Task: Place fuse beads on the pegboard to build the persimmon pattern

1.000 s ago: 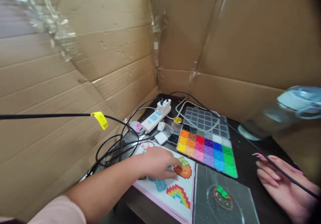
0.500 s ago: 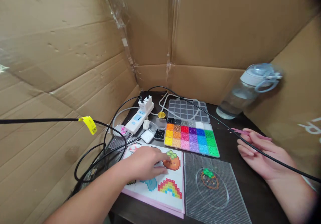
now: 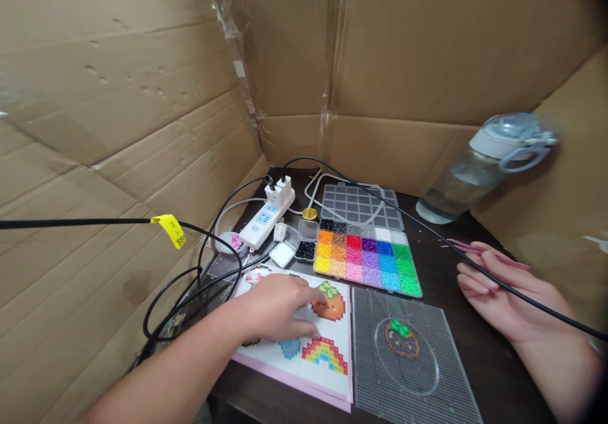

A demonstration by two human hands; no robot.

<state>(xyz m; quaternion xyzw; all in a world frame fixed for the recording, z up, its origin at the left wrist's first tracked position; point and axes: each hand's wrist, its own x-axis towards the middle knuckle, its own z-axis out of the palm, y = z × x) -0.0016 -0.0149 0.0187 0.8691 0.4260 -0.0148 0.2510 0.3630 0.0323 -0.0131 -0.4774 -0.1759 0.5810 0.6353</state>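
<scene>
My left hand (image 3: pixel 285 307) rests on the printed pattern sheet (image 3: pixel 313 379), fingers apart, with the index fingertip on the orange fruit picture (image 3: pixel 329 303). Off to the right, my right hand (image 3: pixel 503 291) pinches pink tweezers (image 3: pixel 498 254) above the dark table. Between the hands lies a clear pegboard (image 3: pixel 427 398). On it, beads form a brown and orange outline (image 3: pixel 403 348) topped with green beads (image 3: pixel 399 328); part of the inside has no beads. Behind the pegboard stands a sectioned box of coloured beads (image 3: pixel 368 253).
Small boxes of white beads (image 3: pixel 282 254) and black beads (image 3: pixel 304 250) stand left of the bead box. A power strip (image 3: pixel 266 221), a gold-coloured cup (image 3: pixel 309 213) and a water bottle (image 3: pixel 463 170) are farther back. A black cable (image 3: pixel 427 227) crosses in front of my right hand.
The whole view has shifted slightly. My left index finger stays on the orange fruit picture, and my right hand still holds the tweezers. The beads on the pegboard look the same.
</scene>
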